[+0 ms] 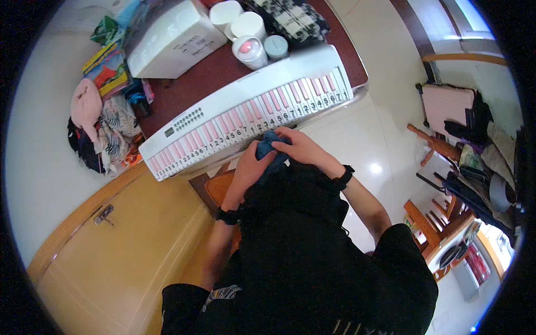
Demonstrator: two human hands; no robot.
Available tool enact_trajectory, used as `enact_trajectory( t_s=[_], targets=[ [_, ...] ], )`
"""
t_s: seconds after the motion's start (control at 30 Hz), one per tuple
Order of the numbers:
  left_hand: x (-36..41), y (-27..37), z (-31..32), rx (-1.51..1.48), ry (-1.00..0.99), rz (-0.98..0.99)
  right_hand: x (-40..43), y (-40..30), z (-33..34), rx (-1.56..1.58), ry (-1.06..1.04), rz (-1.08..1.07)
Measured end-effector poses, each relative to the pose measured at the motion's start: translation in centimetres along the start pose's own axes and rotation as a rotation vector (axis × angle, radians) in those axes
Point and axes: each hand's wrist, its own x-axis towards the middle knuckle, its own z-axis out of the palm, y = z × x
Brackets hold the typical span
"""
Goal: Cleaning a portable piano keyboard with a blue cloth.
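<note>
Both hands hold a bunched blue cloth (pixel 268 144) close in front of my body. My left hand (pixel 253 165) grips its left side, with the thumb pressed across it. From the upper right my right hand (pixel 303 146) pinches the same cloth with thumb and fingers. Part of the fabric hangs down against my black clothing. Just beyond the hands lies a white electronic keyboard (pixel 228 102) with pink and white keys that bear numbers. It rests along the near edge of a dark red table (pixel 197 90).
Behind the keyboard stand a white box (pixel 176 42), white mugs (pixel 247 27) and lidded containers (pixel 251 52). Folded checked fabric (pixel 293 21) lies at the back right. Clothes and bags (pixel 113 113) hang at left. A wooden door (pixel 117 251) is lower left; a pink suitcase (pixel 448 104) stands at right.
</note>
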Motion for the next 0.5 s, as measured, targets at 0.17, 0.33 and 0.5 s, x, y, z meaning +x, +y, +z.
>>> enact_trajectory(
  t_s=[0.17,0.33,0.5],
  targets=[
    [1.2,-1.0,1.5,-0.128,-0.109,-0.077,-0.3,3.3,0.1,-0.109,0.155,-0.057],
    [2.7,-1.6,3.2,-0.298,-0.209,-0.112,-0.7,3.8,-1.0,-0.146,0.250,0.057],
    [4.3,-0.9,5.0,-0.199,-0.196,-0.073,-0.4,4.1,-2.4,-0.210,0.411,0.084]
  ],
)
